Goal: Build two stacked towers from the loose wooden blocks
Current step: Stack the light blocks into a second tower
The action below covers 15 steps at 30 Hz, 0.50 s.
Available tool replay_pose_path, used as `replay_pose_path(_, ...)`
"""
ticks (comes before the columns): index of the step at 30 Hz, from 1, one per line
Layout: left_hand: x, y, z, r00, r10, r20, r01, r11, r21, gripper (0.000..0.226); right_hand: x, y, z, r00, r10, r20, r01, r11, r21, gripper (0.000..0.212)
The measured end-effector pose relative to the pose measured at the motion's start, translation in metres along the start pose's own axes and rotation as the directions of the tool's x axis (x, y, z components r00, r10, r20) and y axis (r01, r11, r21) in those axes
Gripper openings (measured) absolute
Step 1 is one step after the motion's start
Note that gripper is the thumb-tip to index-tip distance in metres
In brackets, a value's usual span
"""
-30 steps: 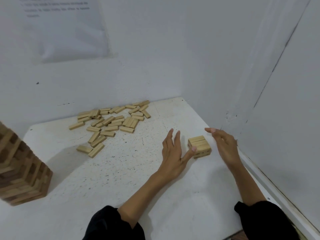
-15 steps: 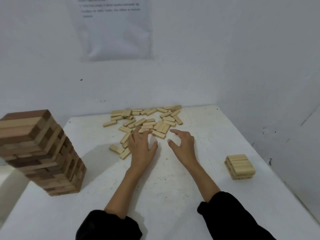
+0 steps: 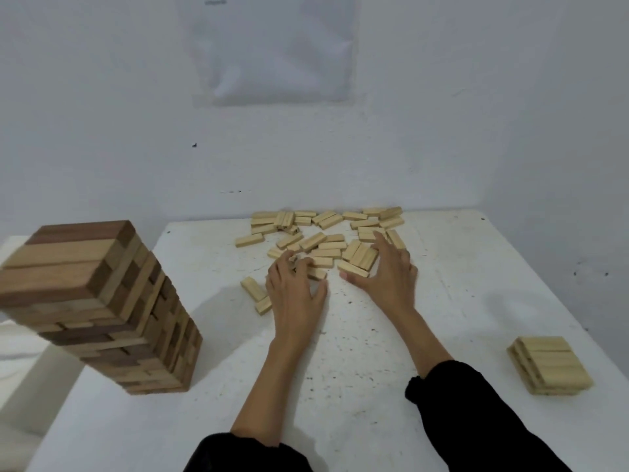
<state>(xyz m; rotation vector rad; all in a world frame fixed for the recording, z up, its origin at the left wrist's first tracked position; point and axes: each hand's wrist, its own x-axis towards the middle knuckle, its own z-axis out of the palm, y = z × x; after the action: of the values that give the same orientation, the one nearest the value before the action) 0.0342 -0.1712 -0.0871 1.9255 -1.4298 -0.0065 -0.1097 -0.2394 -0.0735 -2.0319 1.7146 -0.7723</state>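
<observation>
So both hands are in at the near edge of the loose wooden blocks (image 3: 326,240), which lie scattered flat at the far side of the white table (image 3: 340,386), close to the wall. The right hand (image 3: 388,281) is spread wide, fingers straight and fanned out over the right part of the pile with the thumb stuck out to its left, and it isn't wrapped around anything. One pale block (image 3: 352,268) lies just ahead of that thumb, with a few side-by-side blocks right under the fingers. The left hand (image 3: 296,294) sits just left of the right one with its fingers bent down onto the blocks at the pile's near edge. I honestly can't tell if it has pinched one or is just touching them, since the fingertips are hidden in the jumble. Just left of the left hand there's a pair of stray blocks (image 3: 253,287) lying apart from the main heap. Well off to the left of both hands, nearer the person, stands a tall tower (image 3: 102,311) of mixed dark and light wood. Well off to the right of the right hand is a low stack (image 3: 548,366) of pale blocks, only a couple of layers high. Both forearms come out of black sleeves (image 3: 476,413).
</observation>
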Motion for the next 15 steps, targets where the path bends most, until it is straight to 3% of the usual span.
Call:
replay_pose_path(8, -0.001, 0.001, -0.001, 1.000, 0.009, 0.003, -0.009, 1.000, -0.018, 0.031, -0.024, 0.009, -0.008, 0.993, -0.024, -0.112, 0.037, 0.993, 0.114, 0.113)
replay_pose_path(15, -0.002, 0.003, -0.004, 0.999, -0.001, 0.050, 0.001, 1.000, 0.001, 0.029, -0.062, 0.016, -0.021, 0.993, -0.079, -0.083, 0.090, 0.987, 0.134, 0.114)
